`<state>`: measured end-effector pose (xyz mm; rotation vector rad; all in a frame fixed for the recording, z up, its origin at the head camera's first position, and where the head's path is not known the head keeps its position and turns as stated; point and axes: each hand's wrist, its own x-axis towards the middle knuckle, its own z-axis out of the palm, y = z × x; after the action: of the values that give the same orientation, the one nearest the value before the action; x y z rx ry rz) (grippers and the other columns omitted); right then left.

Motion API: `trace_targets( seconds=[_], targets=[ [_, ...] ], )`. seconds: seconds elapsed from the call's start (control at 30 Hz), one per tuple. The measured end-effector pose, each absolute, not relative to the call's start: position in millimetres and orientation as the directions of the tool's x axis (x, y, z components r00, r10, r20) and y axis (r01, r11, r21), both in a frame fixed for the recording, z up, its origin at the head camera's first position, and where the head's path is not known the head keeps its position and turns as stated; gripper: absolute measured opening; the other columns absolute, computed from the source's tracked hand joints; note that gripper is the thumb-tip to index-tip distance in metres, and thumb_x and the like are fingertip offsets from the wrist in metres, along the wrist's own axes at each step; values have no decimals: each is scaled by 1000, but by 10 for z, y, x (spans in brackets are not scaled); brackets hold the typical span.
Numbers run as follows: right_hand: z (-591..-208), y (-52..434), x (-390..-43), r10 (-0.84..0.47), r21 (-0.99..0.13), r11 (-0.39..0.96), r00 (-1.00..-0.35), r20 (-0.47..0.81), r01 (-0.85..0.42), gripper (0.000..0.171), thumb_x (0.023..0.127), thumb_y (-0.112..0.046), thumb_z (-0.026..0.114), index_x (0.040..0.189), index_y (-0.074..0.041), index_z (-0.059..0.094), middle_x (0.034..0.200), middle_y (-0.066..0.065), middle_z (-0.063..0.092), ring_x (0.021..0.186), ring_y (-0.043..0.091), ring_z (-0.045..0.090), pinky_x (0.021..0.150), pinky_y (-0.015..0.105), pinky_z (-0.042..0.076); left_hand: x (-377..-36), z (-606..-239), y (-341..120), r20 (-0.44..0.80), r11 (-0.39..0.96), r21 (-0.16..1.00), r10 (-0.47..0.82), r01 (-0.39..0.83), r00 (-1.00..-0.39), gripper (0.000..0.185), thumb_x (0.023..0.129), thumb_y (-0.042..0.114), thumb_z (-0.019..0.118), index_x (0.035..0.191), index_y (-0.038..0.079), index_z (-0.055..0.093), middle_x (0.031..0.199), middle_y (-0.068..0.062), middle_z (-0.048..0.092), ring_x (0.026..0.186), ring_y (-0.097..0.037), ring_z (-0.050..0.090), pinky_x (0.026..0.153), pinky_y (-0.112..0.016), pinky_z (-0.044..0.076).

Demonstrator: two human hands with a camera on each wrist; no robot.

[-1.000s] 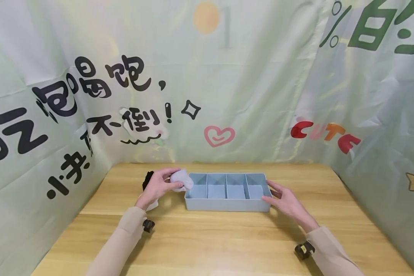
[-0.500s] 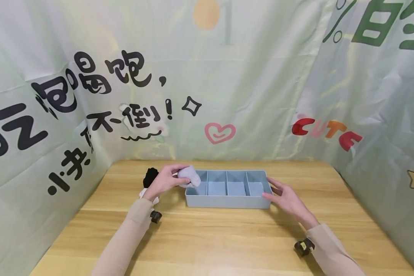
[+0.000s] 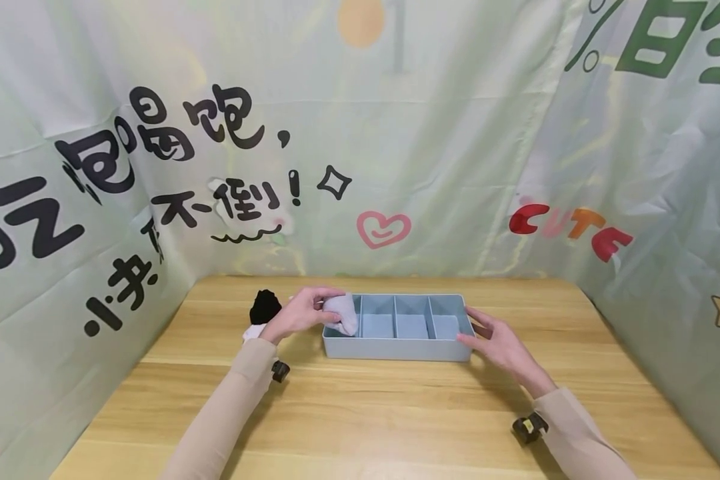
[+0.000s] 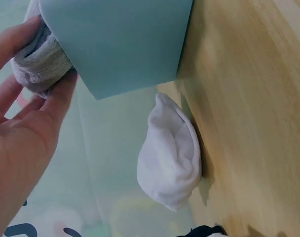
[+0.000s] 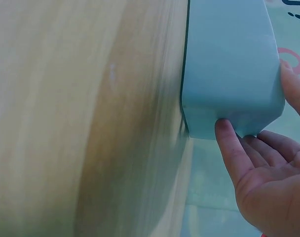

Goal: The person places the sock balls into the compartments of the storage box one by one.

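My left hand (image 3: pixel 303 310) pinches a rolled light-grey sock (image 3: pixel 343 312) between thumb and fingers. The sock is at the leftmost compartment of a pale blue divided box (image 3: pixel 396 350), its lower part inside the rim. In the left wrist view the grey sock (image 4: pixel 41 66) shows a folded cuff beside the box's end wall. At the box's other end my right hand (image 3: pixel 504 343) holds the right end, thumb over the front rim and fingers against the outer wall (image 5: pixel 234 116). The other compartments show bare floors.
Left of the box lie a black bundled cloth (image 3: pixel 265 308) and a white one (image 3: pixel 253 332), partly behind my left hand. A white rolled sock (image 4: pixel 167 153) lies near the box's left end. Printed fabric (image 3: pixel 444 167) encloses the wooden table (image 3: pixel 396 413).
My left hand has carried the grey sock rightward from beside the box to the leftmost compartment. My right hand stays at the box's right end. The view has tilted slightly downward.
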<state>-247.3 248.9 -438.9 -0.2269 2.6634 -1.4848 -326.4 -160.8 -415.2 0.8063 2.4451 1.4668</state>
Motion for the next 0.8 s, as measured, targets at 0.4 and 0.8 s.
trace_targets(
  seconds=[0.4,0.8],
  targets=[
    [-4402,2476,-2467,-179,-847,524,-984,-2,-94,76,95,-31,66,154,-3,27,159,21,26,138,45,36,106,53,41,-3282,-4124,-1468,140,498,703,602,507,-786,47,83,7,76,128,2,63,129,-14,64,108,-24,62,92,-37,51],
    [-4400,2488,-2468,-177,-843,530,-984,-7,-89,76,95,-30,65,154,-3,26,159,21,25,138,46,35,106,53,41,-3285,-4129,-1536,113,448,797,550,406,-828,50,88,5,72,135,-1,57,138,-15,58,131,-32,52,109,-46,40]
  ],
)
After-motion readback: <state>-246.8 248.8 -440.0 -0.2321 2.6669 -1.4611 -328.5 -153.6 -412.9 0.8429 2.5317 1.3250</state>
